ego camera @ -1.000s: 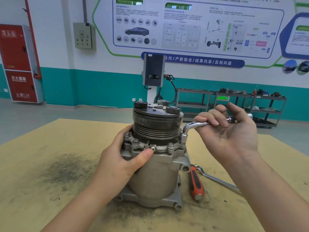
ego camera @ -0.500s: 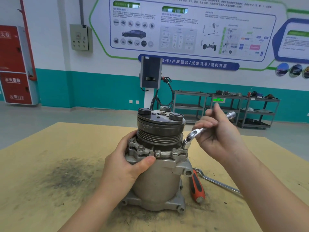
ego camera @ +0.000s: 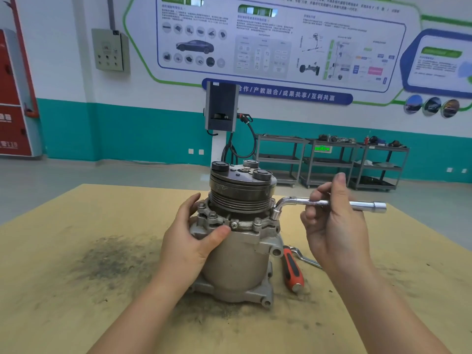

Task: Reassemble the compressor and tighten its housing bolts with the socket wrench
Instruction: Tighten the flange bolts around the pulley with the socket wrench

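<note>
Centrally, ribbed metal compressor (upright)

Your left hand and right hand are both bare, no gloves or rings. Forearms are uncovered too, no sleeves or watch as far as the view reaches.

Blue wall banner — 合作/产教融合/成果共享/互利共赢; red cabinet — "119".

Compressor upright on the table.
Relative to the compressor: left hand on its left side; L-shaped socket wrench and right hand right; screwdriver on the table, right, beside its base.
</note>
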